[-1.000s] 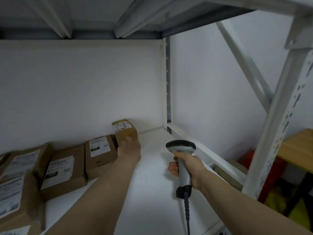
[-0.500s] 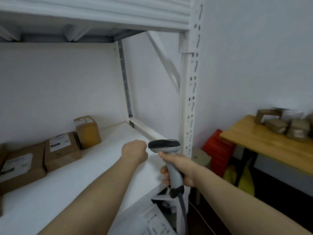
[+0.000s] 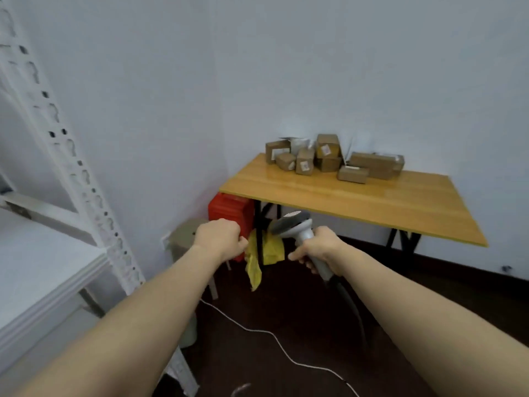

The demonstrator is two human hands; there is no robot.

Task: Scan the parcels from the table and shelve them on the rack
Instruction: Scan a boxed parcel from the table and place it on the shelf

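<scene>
Right hand (image 3: 320, 247) grips the scanner (image 3: 292, 224); parcels (image 3: 329, 159) sit on the wooden table (image 3: 357, 202).

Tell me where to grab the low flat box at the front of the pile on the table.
Probably take the flat box with the empty left hand, from the front and above: thumb on its front face, fingers over the top. It lies flat on the table, those faces free; a longer box crowds its back.

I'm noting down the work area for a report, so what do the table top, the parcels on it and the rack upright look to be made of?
The table top: wood or wood-look laminate, light gloss; plank seams and a sheen show. The parcels: matte brown cardboard with white labels. The rack upright: probably white-painted metal, judging by its punched keyhole slots.
</scene>
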